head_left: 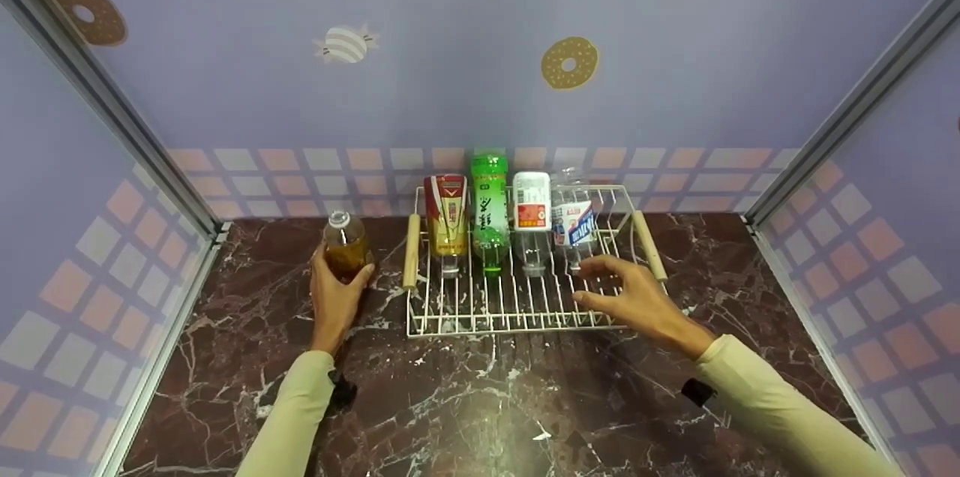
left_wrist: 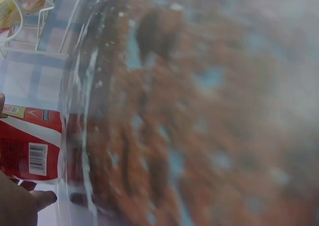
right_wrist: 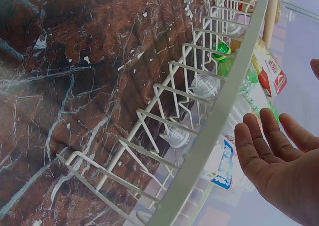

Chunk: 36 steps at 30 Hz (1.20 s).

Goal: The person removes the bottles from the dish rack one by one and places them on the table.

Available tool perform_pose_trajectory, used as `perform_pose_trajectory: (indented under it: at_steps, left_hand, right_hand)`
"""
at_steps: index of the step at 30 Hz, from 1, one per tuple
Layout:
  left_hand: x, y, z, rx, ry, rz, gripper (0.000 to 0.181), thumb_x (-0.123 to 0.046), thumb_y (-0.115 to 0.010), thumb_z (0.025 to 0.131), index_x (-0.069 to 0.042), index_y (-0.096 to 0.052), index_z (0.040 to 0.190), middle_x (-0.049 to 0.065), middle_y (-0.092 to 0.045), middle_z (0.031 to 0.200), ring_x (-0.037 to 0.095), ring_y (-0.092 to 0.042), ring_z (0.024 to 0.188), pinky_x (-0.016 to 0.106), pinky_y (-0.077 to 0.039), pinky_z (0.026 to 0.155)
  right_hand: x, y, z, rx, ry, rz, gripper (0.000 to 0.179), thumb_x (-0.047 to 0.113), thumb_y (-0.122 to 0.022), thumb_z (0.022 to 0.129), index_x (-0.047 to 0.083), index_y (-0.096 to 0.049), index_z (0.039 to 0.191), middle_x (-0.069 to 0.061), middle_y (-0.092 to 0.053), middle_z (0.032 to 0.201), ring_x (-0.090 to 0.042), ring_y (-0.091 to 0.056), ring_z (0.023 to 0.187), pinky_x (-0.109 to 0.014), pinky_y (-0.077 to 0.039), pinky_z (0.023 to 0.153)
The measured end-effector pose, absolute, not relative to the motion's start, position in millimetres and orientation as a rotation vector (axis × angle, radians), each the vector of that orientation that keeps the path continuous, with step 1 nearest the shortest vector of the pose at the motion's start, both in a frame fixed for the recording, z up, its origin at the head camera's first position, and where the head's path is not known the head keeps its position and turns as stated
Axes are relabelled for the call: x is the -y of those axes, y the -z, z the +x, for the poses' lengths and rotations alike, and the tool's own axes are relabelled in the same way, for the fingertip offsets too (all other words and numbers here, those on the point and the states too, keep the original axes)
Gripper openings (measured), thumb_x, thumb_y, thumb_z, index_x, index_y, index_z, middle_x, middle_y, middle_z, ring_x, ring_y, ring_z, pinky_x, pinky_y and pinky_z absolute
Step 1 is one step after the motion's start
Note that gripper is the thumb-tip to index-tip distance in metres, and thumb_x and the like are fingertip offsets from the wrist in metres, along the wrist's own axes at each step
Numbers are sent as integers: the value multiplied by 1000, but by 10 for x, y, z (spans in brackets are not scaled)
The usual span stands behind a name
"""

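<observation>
Walls [head_left: 450, 94]: lilac with a cartoon print, checked pink and white lower down.
Counter [head_left: 480, 424]: dark red, veined like marble.
Rack [head_left: 517, 329]: white wire, with wooden handles [head_left: 412, 252] at both sides, set back near the wall.
Row in the rack: from the left, red bottle [head_left: 447, 214], green bottle [head_left: 490, 211], white bottle [head_left: 532, 203], blue-label bottle [head_left: 574, 224], necks towards the person.
Amber bottle [head_left: 347, 248]: upright, left of the rack and apart from it; whether its base touches the counter, I cannot tell.
Left hand [head_left: 335, 295]: curled round the amber bottle, thumb on one side, fingers on the other.
Right hand [head_left: 634, 297]: thumb and fingers spread, holding nothing, by the blue-label bottle's neck; whether they touch, I cannot tell.
Grip: I'd hold the body firmly without squeezing, as thin plastic could dent and slip.
Clearance: the left handle stands in between, so any sideways move would want height first.
Spare fingers: best loose and off those necks, I think, lest the row roll.
</observation>
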State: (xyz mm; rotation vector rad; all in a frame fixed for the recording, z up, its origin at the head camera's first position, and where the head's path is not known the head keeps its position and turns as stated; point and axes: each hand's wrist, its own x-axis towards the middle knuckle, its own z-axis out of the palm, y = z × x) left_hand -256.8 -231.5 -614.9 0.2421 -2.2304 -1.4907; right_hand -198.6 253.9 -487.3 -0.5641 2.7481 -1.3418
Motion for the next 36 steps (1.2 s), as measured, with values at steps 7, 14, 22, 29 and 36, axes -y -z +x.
perform_pose_trajectory:
  at_steps: [7,14,22,29,36]
  left_hand:
    - [2413,6160,-2362,2259,1496,221,90,-14,-89,96,5,-35,165,31,-46,161,47,-44,152,58,-35,131]
    - [2455,6068,-2181,2299,1442,191,82,-15,-87,98,8,-39,162,30,-50,154,47,-46,149,60,-35,129]
    - [2416,5940,-1977,2312,1429,142,78,-17,-86,99,8,-43,160,31,-51,154,48,-45,150,62,-32,130]
    - [2323,5846,-1806,2333,1422,81,77,-20,-85,99,7,-45,160,29,-51,156,47,-46,150,63,-33,130]
    - [2213,5800,-1689,2362,1406,46,74,-18,-86,98,8,-48,157,29,-50,161,47,-43,153,63,-31,131]
  right_hand:
    - [-2547,4833,-1990,-2707,1367,-546,57,33,-87,96,1,-68,139,-17,-73,136,-38,-68,128,-63,-53,114]
    - [-2558,4808,-2004,-2711,1381,-534,61,33,-88,95,-2,-67,141,-17,-72,138,-39,-67,129,-64,-51,116]
    - [-2594,4814,-2018,-2688,1428,-522,58,29,-88,96,-3,-67,140,-20,-71,138,-44,-66,129,-66,-51,116]
    - [-2606,4825,-2025,-2699,1417,-486,58,30,-89,95,-2,-68,139,-21,-72,138,-41,-67,128,-66,-51,116]
    - [-2613,4844,-2042,-2706,1412,-473,59,30,-89,94,-2,-68,139,-22,-73,137,-42,-68,128,-66,-50,116]
